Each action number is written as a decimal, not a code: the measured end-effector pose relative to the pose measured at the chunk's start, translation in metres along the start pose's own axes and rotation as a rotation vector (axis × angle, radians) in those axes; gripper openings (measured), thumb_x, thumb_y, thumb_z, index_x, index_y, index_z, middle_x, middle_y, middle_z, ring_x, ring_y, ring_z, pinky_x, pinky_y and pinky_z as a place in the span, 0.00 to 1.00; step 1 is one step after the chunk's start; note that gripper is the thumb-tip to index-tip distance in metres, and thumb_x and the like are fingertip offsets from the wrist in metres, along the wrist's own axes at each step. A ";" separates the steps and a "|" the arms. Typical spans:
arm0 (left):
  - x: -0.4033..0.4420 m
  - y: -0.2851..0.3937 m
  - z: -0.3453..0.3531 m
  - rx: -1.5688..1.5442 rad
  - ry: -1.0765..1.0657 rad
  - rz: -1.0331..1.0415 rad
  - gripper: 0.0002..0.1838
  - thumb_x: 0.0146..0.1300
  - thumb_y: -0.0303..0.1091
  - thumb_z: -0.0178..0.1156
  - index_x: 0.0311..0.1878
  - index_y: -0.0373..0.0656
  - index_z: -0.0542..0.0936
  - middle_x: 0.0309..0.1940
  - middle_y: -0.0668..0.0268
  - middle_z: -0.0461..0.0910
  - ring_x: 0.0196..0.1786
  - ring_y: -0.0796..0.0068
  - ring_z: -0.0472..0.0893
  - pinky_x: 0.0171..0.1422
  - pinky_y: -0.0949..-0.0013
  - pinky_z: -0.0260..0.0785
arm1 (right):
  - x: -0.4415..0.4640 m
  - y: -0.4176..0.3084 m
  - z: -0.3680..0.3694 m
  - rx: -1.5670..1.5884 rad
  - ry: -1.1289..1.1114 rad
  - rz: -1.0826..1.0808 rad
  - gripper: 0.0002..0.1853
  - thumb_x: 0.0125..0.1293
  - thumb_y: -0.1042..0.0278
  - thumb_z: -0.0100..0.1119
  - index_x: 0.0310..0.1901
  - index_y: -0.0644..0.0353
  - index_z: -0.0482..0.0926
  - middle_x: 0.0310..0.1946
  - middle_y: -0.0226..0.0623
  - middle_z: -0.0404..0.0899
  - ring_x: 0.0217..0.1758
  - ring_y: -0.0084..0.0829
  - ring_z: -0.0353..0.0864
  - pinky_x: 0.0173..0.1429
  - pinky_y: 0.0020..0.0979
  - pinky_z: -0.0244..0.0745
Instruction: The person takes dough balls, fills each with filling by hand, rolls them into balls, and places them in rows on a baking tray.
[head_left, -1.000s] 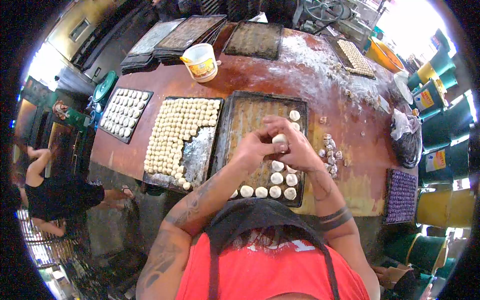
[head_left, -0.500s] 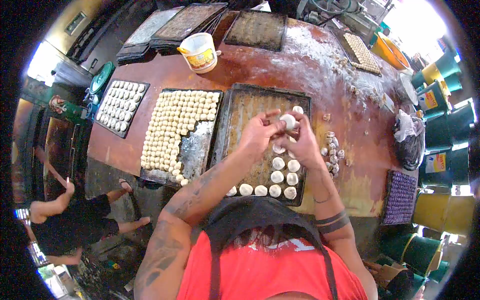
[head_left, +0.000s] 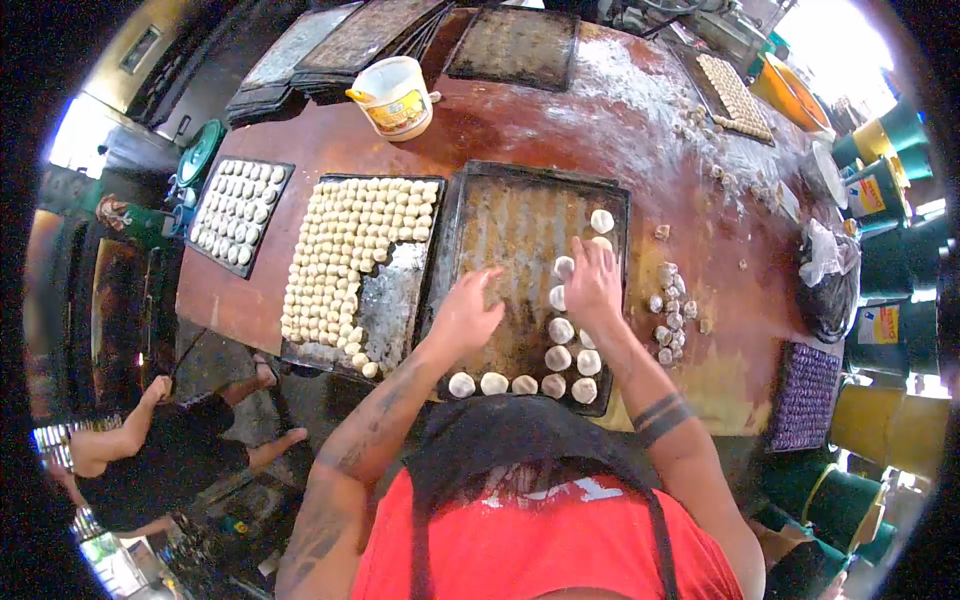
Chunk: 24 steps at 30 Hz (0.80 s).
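Observation:
My right hand (head_left: 594,284) reaches down over the right side of the dark baking tray (head_left: 500,240), its fingertips touching a white dough ball (head_left: 602,243). My left hand (head_left: 468,314) hovers over the tray's left part with fingers apart and nothing in them. Round dough balls line the tray's right side and near edge. Left of it, another tray (head_left: 390,300) holds many small dough pieces (head_left: 360,215) packed in rows. Small wrapped-looking lumps (head_left: 670,310) lie on the table to the right.
A white bucket (head_left: 393,98) and stacked trays (head_left: 350,45) stand at the back of the table (head_left: 480,125). A tray of dough balls (head_left: 240,215) is at left, a purple-filled tray (head_left: 803,395) at right. Another person (head_left: 165,450) is at the lower left.
The dough ball between both hands has left them. My right hand has lowered to the tray's right side; my left hand has moved away left and down, opening. The other person has shifted.

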<state>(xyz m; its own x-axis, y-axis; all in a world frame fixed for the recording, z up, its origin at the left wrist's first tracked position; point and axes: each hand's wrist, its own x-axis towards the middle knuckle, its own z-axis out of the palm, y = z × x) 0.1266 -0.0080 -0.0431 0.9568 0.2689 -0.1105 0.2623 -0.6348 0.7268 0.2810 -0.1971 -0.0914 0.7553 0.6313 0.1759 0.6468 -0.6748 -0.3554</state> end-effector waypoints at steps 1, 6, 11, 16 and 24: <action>-0.008 -0.001 -0.002 -0.037 0.046 -0.051 0.24 0.61 0.32 0.63 0.60 0.38 0.76 0.57 0.52 0.80 0.61 0.56 0.79 0.67 0.58 0.70 | -0.011 -0.008 0.006 -0.081 0.058 -0.110 0.19 0.64 0.61 0.57 0.55 0.57 0.78 0.66 0.47 0.69 0.73 0.55 0.62 0.69 0.54 0.63; -0.033 -0.009 -0.007 -0.181 -0.086 -0.129 0.17 0.64 0.36 0.62 0.54 0.38 0.81 0.44 0.55 0.86 0.47 0.58 0.86 0.54 0.60 0.77 | 0.007 -0.023 -0.026 0.257 -0.509 0.202 0.27 0.66 0.60 0.57 0.66 0.58 0.73 0.62 0.48 0.77 0.67 0.48 0.73 0.70 0.46 0.68; -0.079 -0.081 -0.073 0.285 0.228 -0.453 0.10 0.63 0.35 0.59 0.42 0.41 0.84 0.39 0.50 0.85 0.43 0.51 0.85 0.48 0.53 0.76 | -0.041 0.093 -0.061 -0.005 0.152 0.143 0.19 0.58 0.69 0.62 0.52 0.58 0.81 0.46 0.48 0.81 0.53 0.54 0.78 0.57 0.50 0.74; -0.109 -0.159 -0.088 0.804 0.258 -0.282 0.09 0.55 0.33 0.65 0.37 0.38 0.84 0.38 0.55 0.82 0.43 0.50 0.82 0.48 0.50 0.75 | -0.090 0.147 -0.048 -0.237 0.048 0.068 0.15 0.61 0.67 0.62 0.49 0.60 0.82 0.47 0.51 0.80 0.51 0.56 0.77 0.54 0.50 0.74; -0.016 -0.025 -0.028 -1.160 0.305 -0.267 0.17 0.59 0.23 0.64 0.53 0.34 0.81 0.42 0.61 0.85 0.43 0.71 0.84 0.49 0.68 0.79 | -0.038 -0.043 -0.088 0.827 0.034 0.290 0.17 0.58 0.73 0.70 0.49 0.62 0.80 0.39 0.41 0.84 0.42 0.31 0.84 0.48 0.32 0.79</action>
<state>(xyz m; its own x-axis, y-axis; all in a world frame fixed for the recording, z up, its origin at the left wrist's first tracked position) 0.1016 0.0238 -0.0407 0.7810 0.5485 -0.2987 0.0300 0.4447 0.8952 0.2335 -0.2256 -0.0017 0.8894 0.4572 -0.0018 0.1547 -0.3047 -0.9398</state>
